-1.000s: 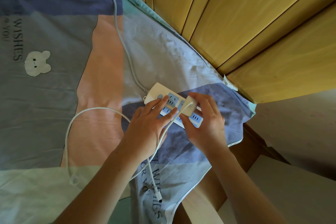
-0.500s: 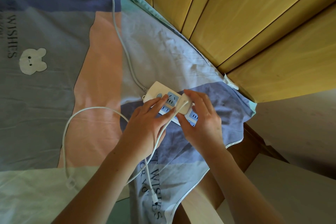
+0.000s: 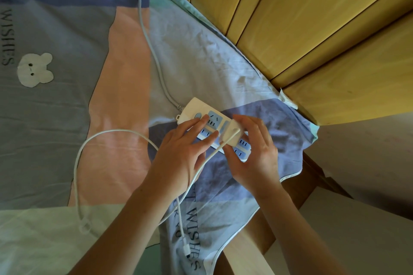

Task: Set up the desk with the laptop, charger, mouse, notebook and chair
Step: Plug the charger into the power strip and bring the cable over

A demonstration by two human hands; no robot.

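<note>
- The charger (image 3: 231, 135), a small white block, sits over a socket midway along the power strip (image 3: 214, 128), which lies on the patterned bedsheet (image 3: 67, 118) near the bed's corner (whether its pins are fully home cannot be told from here)
- The right hand (image 3: 254, 154) pinches the charger between thumb and curled fingers
- The left hand (image 3: 181, 152) lies flat, straight fingers pressing the strip's near end to steady it, holding nothing
- The charger cable (image 3: 78, 163) runs under the left hand, loops wide over the sheet, and its free plug (image 3: 186, 249) rests near the bed edge
- Likely risks: the soft sheet may let the strip tilt so the pins go in crooked, and a tug on the loop could drag the charger out or slide the free plug off the edge
- Wooden panels (image 3: 312, 29) stand just behind
</note>
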